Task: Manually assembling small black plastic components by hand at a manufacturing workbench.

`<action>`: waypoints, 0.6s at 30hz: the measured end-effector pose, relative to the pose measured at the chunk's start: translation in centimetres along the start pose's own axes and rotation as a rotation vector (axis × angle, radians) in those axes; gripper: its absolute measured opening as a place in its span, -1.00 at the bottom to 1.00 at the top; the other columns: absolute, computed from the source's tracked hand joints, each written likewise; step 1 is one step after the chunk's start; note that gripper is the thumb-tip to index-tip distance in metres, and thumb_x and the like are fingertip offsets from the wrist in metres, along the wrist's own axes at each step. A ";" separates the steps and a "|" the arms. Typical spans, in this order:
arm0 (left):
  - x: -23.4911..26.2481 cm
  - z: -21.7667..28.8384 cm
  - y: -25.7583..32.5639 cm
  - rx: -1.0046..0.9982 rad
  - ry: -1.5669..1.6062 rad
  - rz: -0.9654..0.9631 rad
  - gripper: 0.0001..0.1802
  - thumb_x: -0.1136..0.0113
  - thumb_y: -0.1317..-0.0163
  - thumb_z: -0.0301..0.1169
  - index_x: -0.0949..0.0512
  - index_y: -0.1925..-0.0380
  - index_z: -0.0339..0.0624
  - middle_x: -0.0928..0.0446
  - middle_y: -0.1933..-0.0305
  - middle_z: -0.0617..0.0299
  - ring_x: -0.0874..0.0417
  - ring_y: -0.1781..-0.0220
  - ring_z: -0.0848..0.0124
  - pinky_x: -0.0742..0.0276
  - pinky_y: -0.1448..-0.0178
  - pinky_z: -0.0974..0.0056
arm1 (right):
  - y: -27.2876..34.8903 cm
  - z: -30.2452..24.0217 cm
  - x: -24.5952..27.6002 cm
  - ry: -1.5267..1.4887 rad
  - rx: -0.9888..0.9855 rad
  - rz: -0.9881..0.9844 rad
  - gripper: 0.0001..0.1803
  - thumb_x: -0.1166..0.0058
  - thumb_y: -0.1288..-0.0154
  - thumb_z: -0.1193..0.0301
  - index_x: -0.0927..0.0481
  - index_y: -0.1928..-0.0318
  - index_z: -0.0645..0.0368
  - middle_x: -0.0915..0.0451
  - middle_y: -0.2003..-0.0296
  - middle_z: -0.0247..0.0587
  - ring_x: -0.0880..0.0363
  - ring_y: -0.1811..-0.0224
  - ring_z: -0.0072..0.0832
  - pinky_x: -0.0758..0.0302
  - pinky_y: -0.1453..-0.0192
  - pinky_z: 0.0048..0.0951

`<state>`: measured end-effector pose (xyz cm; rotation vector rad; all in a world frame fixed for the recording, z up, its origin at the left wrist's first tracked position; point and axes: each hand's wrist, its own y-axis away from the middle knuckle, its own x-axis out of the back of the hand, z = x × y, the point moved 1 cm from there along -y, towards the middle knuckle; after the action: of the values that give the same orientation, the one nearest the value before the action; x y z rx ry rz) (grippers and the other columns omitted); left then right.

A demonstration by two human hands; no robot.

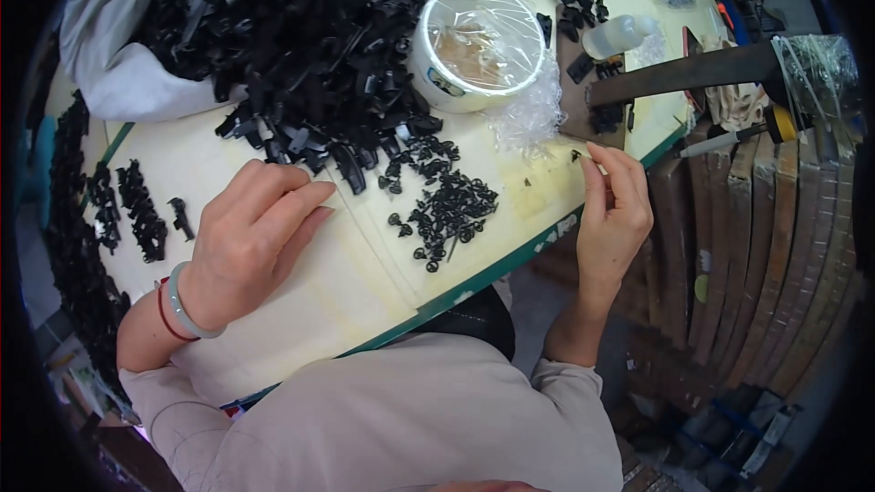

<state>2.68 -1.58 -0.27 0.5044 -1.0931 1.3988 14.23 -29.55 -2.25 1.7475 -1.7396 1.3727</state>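
Observation:
My left hand (251, 237) is over the table just in front of the big heap of black plastic parts (301, 55). Its thumb and forefinger are close together, and whatever they may pinch is hidden. Toward the table's right edge, my right hand (615, 214) has its fingers closed in a pinch, with a small black part (576, 156) at the fingertips. Between the hands lies a loose pile of small round black pieces (456, 205). Short rows of joined black parts (141, 210) lie to the left of my left hand.
Behind the small pile stands a white tub (424, 64) covered in clear film, with crumpled clear plastic (531, 114) beside it. A dark metal arm (684, 73) juts over the right side, near a clear bottle (620, 35). Stacked brown boards (729, 246) stand past the green table edge (437, 305).

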 end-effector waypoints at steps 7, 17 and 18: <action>-1.1 0.4 -0.4 -0.063 0.118 -0.036 -0.72 -0.33 0.14 -0.62 -0.56 0.33 -0.29 -0.48 0.39 0.18 -0.49 0.42 0.29 -0.44 0.41 0.31 | 0.0 1.2 -0.8 0.085 0.032 -0.043 -0.90 -0.09 -0.15 0.60 -0.57 0.28 0.28 -0.54 0.33 -0.09 -0.57 0.30 -0.21 -0.49 0.21 -0.34; -2.4 2.2 -0.6 0.309 0.887 -0.317 -0.70 -0.29 -0.06 -0.54 -0.58 0.15 -0.28 -0.54 0.29 0.17 -0.57 0.33 0.40 -0.51 0.26 0.41 | 2.2 -1.8 -0.9 -0.377 0.014 0.033 -0.88 -0.10 -0.10 0.69 -0.52 0.33 0.28 -0.54 0.35 -0.13 -0.55 0.33 -0.30 -0.47 0.26 -0.42; -2.8 2.2 -1.0 0.328 0.950 -0.356 -0.65 -0.29 -0.10 -0.49 -0.55 0.07 -0.27 -0.55 0.26 0.20 -0.58 0.28 0.48 -0.53 0.22 0.45 | 2.6 -2.5 -1.0 -0.388 0.149 0.049 -0.86 -0.14 -0.08 0.70 -0.53 0.34 0.25 -0.52 0.35 -0.14 -0.55 0.34 -0.34 -0.48 0.29 -0.45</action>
<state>3.39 -5.10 -1.31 0.1900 -0.0044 1.2655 11.09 -27.58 -2.88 2.1857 -1.9245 1.2739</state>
